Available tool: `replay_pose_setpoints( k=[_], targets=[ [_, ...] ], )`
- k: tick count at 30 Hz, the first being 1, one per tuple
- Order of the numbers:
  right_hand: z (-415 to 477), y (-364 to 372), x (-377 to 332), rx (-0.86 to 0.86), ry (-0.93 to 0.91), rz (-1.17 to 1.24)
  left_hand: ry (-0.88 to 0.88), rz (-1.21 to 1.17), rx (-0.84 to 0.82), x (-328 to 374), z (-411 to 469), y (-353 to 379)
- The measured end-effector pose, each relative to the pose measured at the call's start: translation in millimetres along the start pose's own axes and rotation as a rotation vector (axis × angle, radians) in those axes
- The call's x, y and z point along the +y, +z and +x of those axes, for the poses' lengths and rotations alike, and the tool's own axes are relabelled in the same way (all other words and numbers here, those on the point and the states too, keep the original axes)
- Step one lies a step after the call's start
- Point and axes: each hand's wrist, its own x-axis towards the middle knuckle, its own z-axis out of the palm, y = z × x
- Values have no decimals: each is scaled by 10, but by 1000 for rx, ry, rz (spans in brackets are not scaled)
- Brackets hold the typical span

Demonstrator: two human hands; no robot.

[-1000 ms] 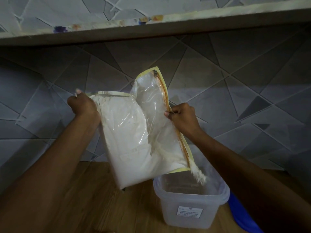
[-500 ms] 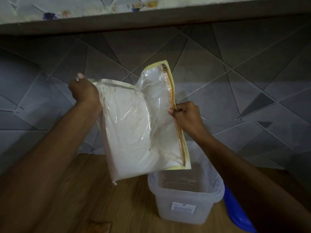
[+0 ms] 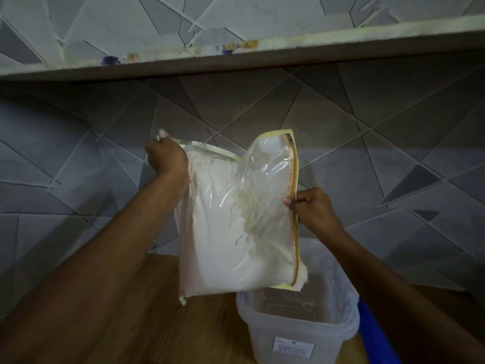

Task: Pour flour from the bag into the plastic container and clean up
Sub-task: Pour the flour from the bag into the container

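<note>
Flour bag (image 3: 236,227) held up in both of your hands, above a wooden counter (image 3: 162,324) and in front of a grey wall (image 3: 393,153) tiled in angular shapes. The bag is clear plastic with a pale yellow border and is turned on its side, so its opening runs down the right edge. Your left hand (image 3: 166,156) is closed in a fist around the bag's upper left corner, lifting that end. Your right hand (image 3: 312,206) pinches the yellow edge partway down the opening, thumb and fingers pressed together on the plastic. White flour (image 3: 217,245) fills the lower left part of the bag, and a clump of it bulges out at the bottom right corner, just above the container. The plastic container (image 3: 296,329) stands on the counter directly below that corner; it is translucent, open at the top, with a small white label (image 3: 294,346) on its front. A blue object (image 3: 378,334), mostly hidden by your right forearm, lies just beside the container on its right. A shelf (image 3: 236,56) runs across the wall overhead.
</note>
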Motion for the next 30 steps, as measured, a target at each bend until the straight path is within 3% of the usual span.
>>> replay_pose_setpoints(
  k=[30],
  targets=[
    [-163, -126, 541, -109, 120, 91, 106, 63, -18, 49, -443, 369]
  ],
)
